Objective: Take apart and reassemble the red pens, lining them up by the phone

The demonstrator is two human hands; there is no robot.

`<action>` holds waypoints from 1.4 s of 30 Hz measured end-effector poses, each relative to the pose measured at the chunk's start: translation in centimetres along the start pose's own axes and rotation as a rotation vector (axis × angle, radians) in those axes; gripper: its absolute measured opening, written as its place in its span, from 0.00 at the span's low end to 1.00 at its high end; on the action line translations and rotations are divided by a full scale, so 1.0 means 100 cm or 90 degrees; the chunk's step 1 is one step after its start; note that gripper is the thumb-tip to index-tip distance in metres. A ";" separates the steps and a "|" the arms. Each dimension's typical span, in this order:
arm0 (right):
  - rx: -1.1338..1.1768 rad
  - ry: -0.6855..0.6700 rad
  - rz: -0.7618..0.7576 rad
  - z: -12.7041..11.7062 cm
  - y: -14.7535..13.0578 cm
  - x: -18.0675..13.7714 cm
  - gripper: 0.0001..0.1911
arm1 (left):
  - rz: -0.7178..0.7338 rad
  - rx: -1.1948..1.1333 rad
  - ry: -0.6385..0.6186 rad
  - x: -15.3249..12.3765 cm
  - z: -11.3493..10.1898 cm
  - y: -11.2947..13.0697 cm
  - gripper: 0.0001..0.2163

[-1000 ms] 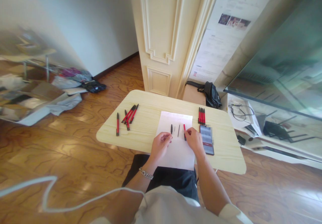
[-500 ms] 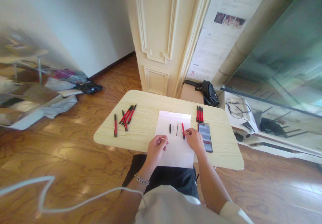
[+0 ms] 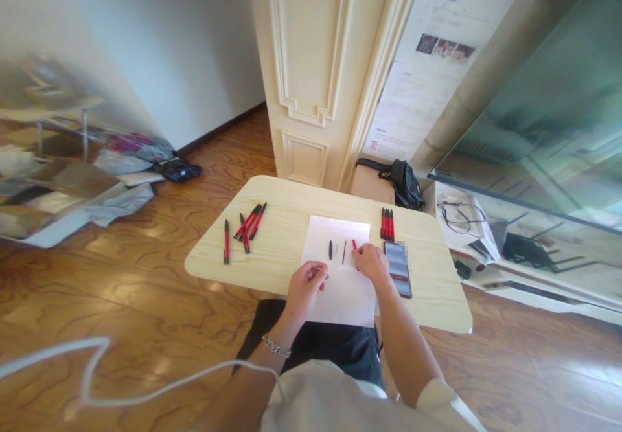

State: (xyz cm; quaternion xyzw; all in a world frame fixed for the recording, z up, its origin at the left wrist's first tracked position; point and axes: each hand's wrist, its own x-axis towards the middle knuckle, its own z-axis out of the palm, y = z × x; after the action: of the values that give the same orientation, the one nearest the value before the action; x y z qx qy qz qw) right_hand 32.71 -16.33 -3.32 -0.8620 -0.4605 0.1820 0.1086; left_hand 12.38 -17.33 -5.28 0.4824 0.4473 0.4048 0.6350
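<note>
A hand can pass over the table [image 3: 286, 260] between the scattered pens [image 3: 249, 222] and the paper [image 3: 345, 293]; the phone [image 3: 398, 269] and pen row [image 3: 387, 223] block the right.

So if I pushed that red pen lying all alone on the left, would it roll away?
Probably a little. The lone pen looks slim and round on a smooth, flat table, so a sideways nudge would likely roll it. It looks stiff and light, so it should lift easily without bending. Any clip that might stop it is too small to see.
</note>
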 end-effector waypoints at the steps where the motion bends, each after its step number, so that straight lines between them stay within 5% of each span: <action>1: 0.021 0.005 -0.002 -0.002 0.000 -0.001 0.15 | 0.002 0.006 -0.003 0.000 0.001 0.001 0.15; 5: 0.201 0.029 -0.109 -0.008 -0.002 -0.011 0.14 | 0.021 0.044 -0.018 0.003 0.005 0.007 0.16; 9: 0.370 -0.035 -0.264 -0.006 -0.014 -0.037 0.13 | 0.045 0.033 -0.032 0.006 0.015 0.015 0.20; 16: 0.396 -0.094 -0.346 0.002 -0.029 -0.065 0.13 | 0.057 -0.073 -0.019 0.006 0.023 0.015 0.20; 23: 0.218 0.086 -0.241 0.002 0.004 -0.021 0.12 | 0.007 -0.133 0.007 0.005 0.015 0.016 0.20; 42: 0.078 0.059 -0.207 0.020 0.007 0.000 0.11 | 0.027 -0.042 -0.019 0.004 0.014 0.016 0.23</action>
State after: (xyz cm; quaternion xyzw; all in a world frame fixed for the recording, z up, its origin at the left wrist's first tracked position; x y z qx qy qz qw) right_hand 32.43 -16.71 -5.42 -0.7753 -0.5764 0.1498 0.2104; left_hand 13.76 -16.95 -3.64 0.4769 0.4136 0.4253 0.6485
